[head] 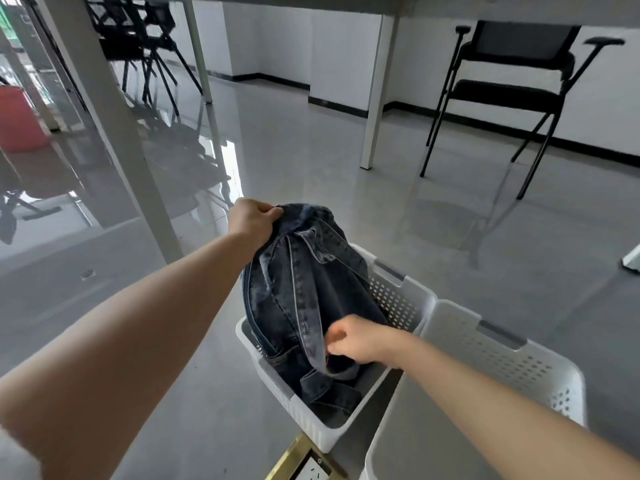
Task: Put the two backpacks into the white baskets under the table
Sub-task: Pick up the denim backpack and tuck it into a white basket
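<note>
A dark blue denim backpack (298,292) stands partly inside a white perforated basket (398,289) on the grey floor, its lower end down in the basket and its top sticking out above the far rim. My left hand (251,220) grips the top of the backpack. My right hand (363,339) pinches a shoulder strap low on the pack, above the basket's near side. A second white basket (502,358) sits touching the first on its right and holds nothing that I can see. Only one backpack is in view.
White table legs (138,174) (375,98) rise left and centre, with the table's underside overhead. A black folding chair (512,91) stands at the back right, more black chairs (145,46) at the back left. A brass floor socket (304,462) lies by the first basket's near corner.
</note>
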Available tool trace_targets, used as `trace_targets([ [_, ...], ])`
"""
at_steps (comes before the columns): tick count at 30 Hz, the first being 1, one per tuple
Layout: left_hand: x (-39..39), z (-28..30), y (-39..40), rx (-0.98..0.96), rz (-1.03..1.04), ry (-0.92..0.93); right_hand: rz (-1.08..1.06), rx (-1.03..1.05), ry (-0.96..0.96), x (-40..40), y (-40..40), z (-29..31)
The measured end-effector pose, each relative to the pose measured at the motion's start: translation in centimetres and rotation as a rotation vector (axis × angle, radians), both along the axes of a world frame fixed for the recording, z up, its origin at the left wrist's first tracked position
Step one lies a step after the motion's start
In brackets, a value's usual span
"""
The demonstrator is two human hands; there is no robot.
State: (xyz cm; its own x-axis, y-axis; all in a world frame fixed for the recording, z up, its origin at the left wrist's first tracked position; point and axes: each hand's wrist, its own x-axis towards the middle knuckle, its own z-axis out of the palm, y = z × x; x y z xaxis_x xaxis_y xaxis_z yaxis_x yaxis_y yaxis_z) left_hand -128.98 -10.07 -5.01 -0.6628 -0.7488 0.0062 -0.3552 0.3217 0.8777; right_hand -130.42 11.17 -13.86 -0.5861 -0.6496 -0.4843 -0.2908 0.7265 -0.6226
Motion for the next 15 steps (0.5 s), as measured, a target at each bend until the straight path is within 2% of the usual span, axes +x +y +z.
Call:
trace_targets([
  [1, 0.0, -0.2, -0.1, 0.011, 0.002, 0.008, -0.056, 0.029, 0.076, -1.3, -0.1, -0.3],
  [3, -0.1, -0.6, -0.3, 0.03, -0.001, 0.026, -0.347, -0.036, 0.273, -5.0, -0.2, -0.1],
  [4, -0.1, -0.8, -0.4, 0.038, -0.004, 0.034, -0.431, -0.076, 0.355, -7.0, -0.4, 0.2],
  [5, -0.2, -0.9, -0.6, 0.042, -0.005, 0.044, -0.426, -0.076, 0.39, -8.7, -0.7, 0.4],
  [8, -0.3, -1.5, -1.1, 0.06, 0.009, 0.076, -0.217, 0.077, 0.368, -11.7, -2.3, -0.2],
  [11, 0.0, -2.3, -1.4, 0.057, 0.038, 0.113, 0.062, 0.39, 0.411, -12.2, -1.7, -1.4],
  [12, 0.2, -2.6, -1.5, 0.055, 0.046, 0.113, 0.117, 0.428, 0.423, -12.1, -1.0, -1.6],
  [13, 0.4, -2.8, -1.6, 0.056, 0.052, 0.113, 0.131, 0.397, 0.415, -11.8, -0.3, -1.5],
  [15, 0.8, -3.4, -1.7, 0.056, 0.074, 0.103, 0.079, 0.206, 0.335, -10.7, 1.3, -0.9],
])
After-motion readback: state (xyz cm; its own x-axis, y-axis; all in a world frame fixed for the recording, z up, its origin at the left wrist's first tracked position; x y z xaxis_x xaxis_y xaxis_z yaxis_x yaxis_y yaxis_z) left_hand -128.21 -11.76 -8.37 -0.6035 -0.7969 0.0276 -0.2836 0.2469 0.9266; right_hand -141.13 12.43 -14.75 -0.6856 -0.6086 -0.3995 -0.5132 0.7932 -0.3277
